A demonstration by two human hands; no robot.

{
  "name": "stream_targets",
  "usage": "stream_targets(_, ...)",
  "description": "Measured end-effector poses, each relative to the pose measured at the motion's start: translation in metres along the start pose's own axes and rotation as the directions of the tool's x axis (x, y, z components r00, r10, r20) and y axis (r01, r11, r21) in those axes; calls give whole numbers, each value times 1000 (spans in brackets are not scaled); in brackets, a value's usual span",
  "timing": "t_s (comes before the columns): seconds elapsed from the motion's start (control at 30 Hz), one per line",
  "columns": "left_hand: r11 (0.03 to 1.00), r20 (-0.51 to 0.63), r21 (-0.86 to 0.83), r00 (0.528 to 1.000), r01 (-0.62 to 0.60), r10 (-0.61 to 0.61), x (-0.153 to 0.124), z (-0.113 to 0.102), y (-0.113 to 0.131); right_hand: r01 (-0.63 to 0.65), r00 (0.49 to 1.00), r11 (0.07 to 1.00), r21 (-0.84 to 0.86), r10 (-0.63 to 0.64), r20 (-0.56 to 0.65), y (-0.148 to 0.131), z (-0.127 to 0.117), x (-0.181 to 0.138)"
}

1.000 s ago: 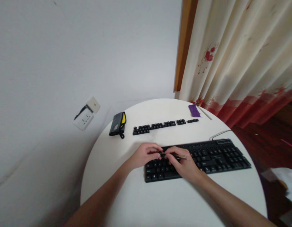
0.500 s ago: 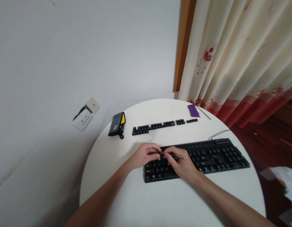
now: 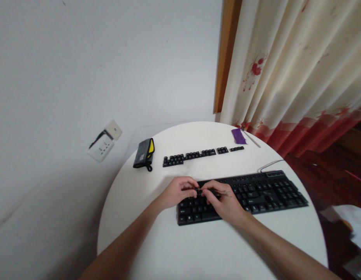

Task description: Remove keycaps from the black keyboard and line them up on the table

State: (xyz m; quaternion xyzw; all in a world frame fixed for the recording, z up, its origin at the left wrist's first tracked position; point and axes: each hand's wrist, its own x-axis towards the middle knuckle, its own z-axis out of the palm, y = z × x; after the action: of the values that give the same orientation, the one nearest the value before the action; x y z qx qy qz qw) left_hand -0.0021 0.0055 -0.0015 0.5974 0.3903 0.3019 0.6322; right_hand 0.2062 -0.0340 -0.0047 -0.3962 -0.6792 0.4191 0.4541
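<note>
Both hands meet over the left part of a black keyboard (image 3: pixel 260 194). From my right hand (image 3: pixel 224 200), closed in a pinch, a thin metal wire tool (image 3: pixel 226 193) sticks out behind the fingers; it looks like a wire keycap puller. Two fine wires of it span the small gap toward my left hand (image 3: pixel 180 191). The left thumb and index finger are curled round the ends of those wires. Whether a keycap sits between the fingertips is too small to tell. Keys under both hands are partly hidden.
Behind the keyboard, loose black keycaps (image 3: pixel 193 155) lie in rows on the round white table (image 3: pixel 168 245). A grey and yellow pouch (image 3: pixel 144 153) lies left, a purple cloth (image 3: pixel 238 136) and a thin pale stick (image 3: pixel 252 139) at the back right. A cable (image 3: pixel 269 165) runs off the keyboard.
The fingertips have shifted slightly, and the two wires now show more plainly between them, where a small dark piece showed before. The rest stays as it was.
</note>
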Motion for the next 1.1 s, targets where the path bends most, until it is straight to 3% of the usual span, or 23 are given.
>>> stream_targets(0.33,1000,23,18,1000,-13,12,1,-4,-5,10,1000,1000,10,-10,-5,-3,0,1)
stream_targets(0.57,995,52,51,995,-91,88,0,-1,-4,62,998,998,16,-62,28,-4,2,0)
stream_targets(0.87,1000,10,8,1000,-26,26,-1,3,0,-18,997,1000,13,18,-77,-2,3,1)
stream_targets(1.1,980,32,47,981,-193,192,1,2,2,-49,994,997,54,54,-99,-5,1,2)
